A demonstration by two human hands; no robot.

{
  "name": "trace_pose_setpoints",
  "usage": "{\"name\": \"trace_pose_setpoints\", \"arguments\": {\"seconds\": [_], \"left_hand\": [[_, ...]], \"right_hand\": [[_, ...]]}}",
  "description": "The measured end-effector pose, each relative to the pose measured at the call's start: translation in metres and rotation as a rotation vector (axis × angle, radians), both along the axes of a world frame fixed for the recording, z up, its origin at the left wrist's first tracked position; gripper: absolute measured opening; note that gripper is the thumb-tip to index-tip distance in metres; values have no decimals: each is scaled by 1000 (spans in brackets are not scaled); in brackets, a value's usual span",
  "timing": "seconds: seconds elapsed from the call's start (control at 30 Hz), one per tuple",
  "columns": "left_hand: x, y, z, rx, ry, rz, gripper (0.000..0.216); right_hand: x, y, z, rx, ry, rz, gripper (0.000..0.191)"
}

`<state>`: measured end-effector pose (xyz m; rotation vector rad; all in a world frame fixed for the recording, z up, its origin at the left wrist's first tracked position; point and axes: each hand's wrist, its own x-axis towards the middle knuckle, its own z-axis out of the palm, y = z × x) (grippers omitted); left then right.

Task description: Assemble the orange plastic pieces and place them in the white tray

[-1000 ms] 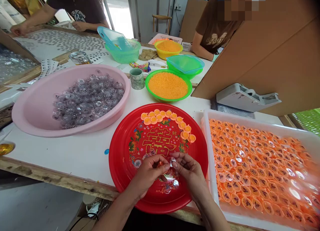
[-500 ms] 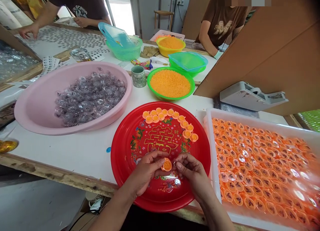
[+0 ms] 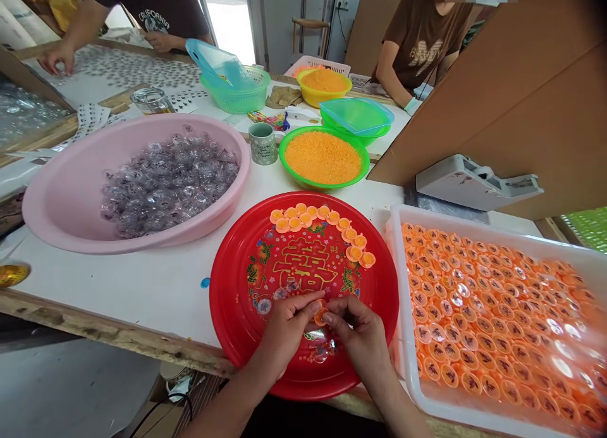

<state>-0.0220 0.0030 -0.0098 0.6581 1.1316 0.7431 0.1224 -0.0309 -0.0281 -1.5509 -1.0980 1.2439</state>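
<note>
pink basin (image 3: 61, 191): far left on the white table (image 3: 142, 286), holds a heap of clear shells (image 3: 165, 182)
co-worker hand (image 3: 54, 59): back left, resting on a sheet of small pieces
mug (image 3: 263, 144): upright, between the pink basin and the green bowl
green bowl (image 3: 324, 186): behind the red tray, filled with orange granules (image 3: 324, 157)
red tray (image 3: 232, 324): centre front, overhangs the table edge a little; gold character printed in the middle
cup row (image 3: 322, 226): small orange cups lined in an arc along the far rim of the red tray, open side up
loose clear shells (image 3: 263, 306): a few lying on the tray, just beside the left hand
left hand (image 3: 284, 330): low over the near half of the tray, thumb and forefinger pinched on the orange cup, other fingers curled under
orange cup (image 3: 320, 314): held between both hands' fingertips, just above the tray surface; mostly covered by fingers
right hand (image 3: 363, 334): mirrors the left, fingertips closed on the same orange cup from the right side
white crate (image 3: 474, 225): touching the tray's right edge, packed with rows of capped orange pieces (image 3: 497, 311)
white device (image 3: 477, 182): behind the crate, against the cardboard panel (image 3: 521, 97)
second co-worker (image 3: 417, 46): seated at the back right, brown shirt
</note>
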Motion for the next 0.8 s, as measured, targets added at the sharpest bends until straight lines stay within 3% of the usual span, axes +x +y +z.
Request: {"name": "trace_pose_setpoints", "arguments": {"seconds": [0.27, 0.43, 0.57, 0.7, 0.8], "left_hand": [[3, 1, -8, 84, 54, -41, 34], [3, 2, -11, 138, 119, -53, 31], [4, 1, -10, 55, 74, -58, 34], [4, 1, -9, 82, 124, -51, 32], [4, 1, -7, 22, 64, -48, 35]], "right_hand": [[-1, 2, 11, 206, -206, -24, 5], [1, 1, 9, 134, -181, -23, 5], [3, 0, 6, 193, -225, -19, 6], [6, -2, 2, 69, -176, -23, 4], [6, -3, 5, 128, -243, -21, 5]]}}
